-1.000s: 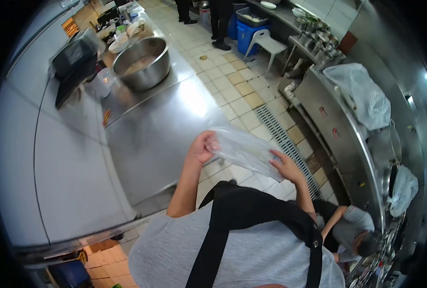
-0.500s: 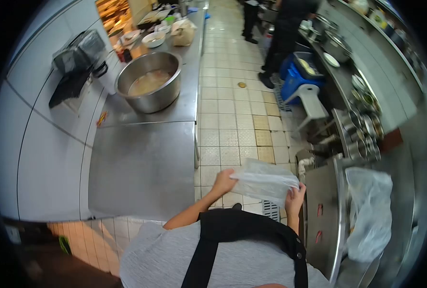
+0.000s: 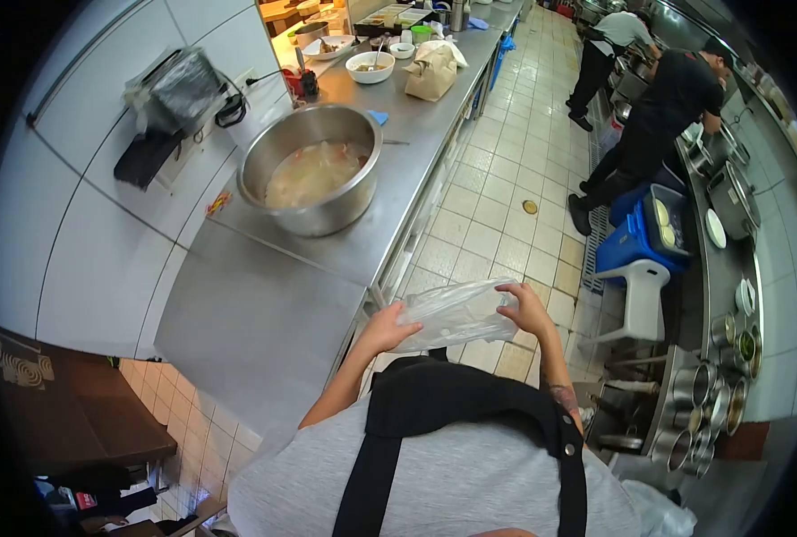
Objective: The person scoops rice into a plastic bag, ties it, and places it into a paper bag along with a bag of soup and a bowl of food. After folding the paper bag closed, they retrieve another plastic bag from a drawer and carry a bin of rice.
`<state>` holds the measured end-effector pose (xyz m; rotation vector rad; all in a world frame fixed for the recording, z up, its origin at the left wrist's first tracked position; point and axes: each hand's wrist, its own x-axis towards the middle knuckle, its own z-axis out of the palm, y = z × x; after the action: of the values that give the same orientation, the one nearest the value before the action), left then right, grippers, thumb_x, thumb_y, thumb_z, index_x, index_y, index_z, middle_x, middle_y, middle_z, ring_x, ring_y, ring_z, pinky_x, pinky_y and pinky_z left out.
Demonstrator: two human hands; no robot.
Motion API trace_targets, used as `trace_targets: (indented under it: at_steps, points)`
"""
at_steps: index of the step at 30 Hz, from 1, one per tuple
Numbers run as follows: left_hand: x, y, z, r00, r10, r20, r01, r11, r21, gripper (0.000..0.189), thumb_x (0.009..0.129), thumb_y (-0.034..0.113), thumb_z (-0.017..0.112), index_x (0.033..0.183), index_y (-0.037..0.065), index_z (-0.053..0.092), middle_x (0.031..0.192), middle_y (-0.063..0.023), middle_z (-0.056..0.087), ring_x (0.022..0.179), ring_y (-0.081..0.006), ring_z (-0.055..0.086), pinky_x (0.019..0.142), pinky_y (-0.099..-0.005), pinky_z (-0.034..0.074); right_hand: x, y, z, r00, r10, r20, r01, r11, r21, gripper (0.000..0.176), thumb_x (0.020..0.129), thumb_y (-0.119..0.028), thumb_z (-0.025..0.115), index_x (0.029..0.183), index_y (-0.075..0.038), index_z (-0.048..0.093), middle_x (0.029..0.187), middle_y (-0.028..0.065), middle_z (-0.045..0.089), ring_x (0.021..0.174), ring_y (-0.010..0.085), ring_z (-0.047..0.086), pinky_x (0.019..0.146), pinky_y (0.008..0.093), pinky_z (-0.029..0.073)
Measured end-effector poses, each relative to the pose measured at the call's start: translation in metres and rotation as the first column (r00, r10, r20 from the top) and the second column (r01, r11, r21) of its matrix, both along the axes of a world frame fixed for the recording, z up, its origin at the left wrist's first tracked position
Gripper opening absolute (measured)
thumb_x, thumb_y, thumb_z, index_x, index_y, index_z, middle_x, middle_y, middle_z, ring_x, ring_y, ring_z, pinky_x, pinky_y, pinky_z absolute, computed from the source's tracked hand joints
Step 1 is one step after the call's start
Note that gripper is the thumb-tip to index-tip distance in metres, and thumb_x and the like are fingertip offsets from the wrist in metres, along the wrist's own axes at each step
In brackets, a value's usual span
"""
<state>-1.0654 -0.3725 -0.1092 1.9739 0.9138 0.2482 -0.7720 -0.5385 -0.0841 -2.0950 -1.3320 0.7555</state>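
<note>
A clear plastic bag (image 3: 456, 315) is stretched between my two hands in front of my chest, above the tiled floor. My left hand (image 3: 387, 329) grips its left end, with the thumb pointing inward. At the bag's other end, my right hand (image 3: 529, 313) has curled fingers around the edge, thumb and fingers a little apart. Beyond my left hand, on the steel counter (image 3: 255, 313), stands a large steel pot (image 3: 327, 215). Pale, cloudy contents (image 3: 313, 176) with some reddish pieces fill its lower part.
Farther along the counter are a white bowl (image 3: 370, 68) and a paper bag (image 3: 432, 73). Two people work at the right-hand side, one in black (image 3: 662, 116). A white stool (image 3: 642, 295) stands beside a blue bin (image 3: 626, 243). Several steel containers (image 3: 692, 385) sit at lower right.
My view has turned left toward the counter and pot. Both hands have come up with the plastic bag, which is now bunched narrower, and my right hand's fingers have spread more.
</note>
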Motion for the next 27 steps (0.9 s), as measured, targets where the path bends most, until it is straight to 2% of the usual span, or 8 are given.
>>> trace_targets:
  at_steps: [4, 5, 8, 11, 17, 20, 23, 27]
  points:
    - [0.097, 0.059, 0.066, 0.993, -0.098, 0.069, 0.115, 0.948, -0.297, 0.034, 0.087, 0.035, 0.066, 0.098, 0.003, 0.065, 0.078, -0.0029, 0.063, 0.073, -0.0130, 0.057, 0.065, -0.0291, 0.047, 0.090, 0.051, 0.033, 0.916, 0.318, -0.244, -0.342, 0.937, -0.064, 0.048, 0.082, -0.020, 0.071, 0.126, -0.011, 0.057, 0.122, 0.0124, 0.059, 0.116, 0.0263, 0.053, 0.101, 0.0344, 0.040]
    - [0.119, 0.083, 0.045, 0.985, -0.133, 0.107, 0.164, 0.915, -0.368, 0.030, 0.090, 0.032, 0.062, 0.099, 0.005, 0.066, 0.070, 0.0016, 0.056, 0.062, -0.0084, 0.051, 0.055, -0.0272, 0.043, 0.117, 0.061, 0.032, 0.903, 0.318, -0.289, -0.351, 0.934, -0.069, 0.045, 0.086, -0.021, 0.068, 0.128, -0.011, 0.056, 0.128, 0.0102, 0.057, 0.120, 0.0227, 0.050, 0.103, 0.0357, 0.038]
    - [0.169, 0.117, 0.091, 0.974, 0.044, 0.221, 0.108, 0.770, -0.629, 0.028, 0.091, 0.032, 0.061, 0.098, 0.006, 0.068, 0.065, 0.0055, 0.049, 0.053, -0.0045, 0.042, 0.045, -0.0233, 0.036, 0.182, 0.095, 0.071, 0.923, 0.230, -0.307, -0.289, 0.943, -0.163, 0.043, 0.086, -0.017, 0.067, 0.126, -0.008, 0.056, 0.127, 0.0091, 0.057, 0.119, 0.0210, 0.051, 0.104, 0.0395, 0.038]
    - [0.201, 0.157, 0.089, 0.941, 0.224, 0.253, 0.073, 0.596, -0.800, 0.031, 0.092, 0.035, 0.059, 0.105, 0.007, 0.065, 0.058, 0.0072, 0.039, 0.043, -0.0030, 0.032, 0.036, -0.0197, 0.026, 0.255, 0.142, 0.069, 0.878, 0.181, -0.444, -0.143, 0.983, 0.118, 0.046, 0.078, -0.018, 0.074, 0.121, -0.009, 0.060, 0.119, 0.0077, 0.062, 0.112, 0.0218, 0.056, 0.096, 0.0389, 0.045]
    - [0.241, 0.212, 0.087, 0.701, 0.702, 0.124, -0.152, 0.317, -0.936, 0.031, 0.092, 0.037, 0.057, 0.106, 0.009, 0.062, 0.054, 0.0083, 0.035, 0.039, -0.0030, 0.026, 0.035, -0.0208, 0.022, 0.347, 0.312, 0.096, 0.971, 0.232, 0.051, -0.237, 0.947, 0.215, 0.078, 0.068, -0.023, 0.081, 0.136, -0.013, 0.043, 0.135, 0.0115, 0.049, 0.121, 0.0282, 0.049, 0.095, 0.0395, 0.046]
    - [0.254, 0.237, 0.086, 0.548, 0.819, 0.172, -0.109, 0.274, -0.956, 0.032, 0.092, 0.037, 0.057, 0.105, 0.008, 0.062, 0.054, 0.0081, 0.036, 0.039, -0.0036, 0.025, 0.035, -0.0216, 0.022, 0.389, 0.418, 0.103, 0.853, 0.424, 0.303, -0.515, 0.779, 0.359, 0.086, 0.064, -0.025, 0.083, 0.137, -0.012, 0.041, 0.136, 0.0151, 0.047, 0.124, 0.0355, 0.045, 0.102, 0.0416, 0.040]
    - [0.264, 0.247, 0.091, 0.388, 0.889, 0.243, -0.081, 0.296, -0.952, 0.032, 0.093, 0.037, 0.055, 0.105, 0.007, 0.061, 0.053, 0.0076, 0.035, 0.038, -0.0041, 0.026, 0.035, -0.0214, 0.022, 0.415, 0.526, 0.116, 0.711, 0.558, 0.428, -0.693, 0.661, 0.287, 0.095, 0.060, -0.024, 0.085, 0.141, -0.011, 0.036, 0.142, 0.0135, 0.041, 0.131, 0.0401, 0.036, 0.105, 0.0404, 0.036]
    - [0.295, 0.247, 0.107, 0.058, 0.989, 0.138, -0.259, 0.148, -0.955, 0.033, 0.095, 0.038, 0.051, 0.104, 0.008, 0.061, 0.051, 0.0082, 0.034, 0.037, -0.0039, 0.025, 0.035, -0.0207, 0.021, 0.420, 0.653, 0.100, 0.506, 0.507, 0.697, -0.814, 0.547, 0.194, 0.099, 0.057, -0.032, 0.085, 0.140, -0.013, 0.036, 0.139, 0.0140, 0.042, 0.129, 0.0397, 0.038, 0.105, 0.0450, 0.035]
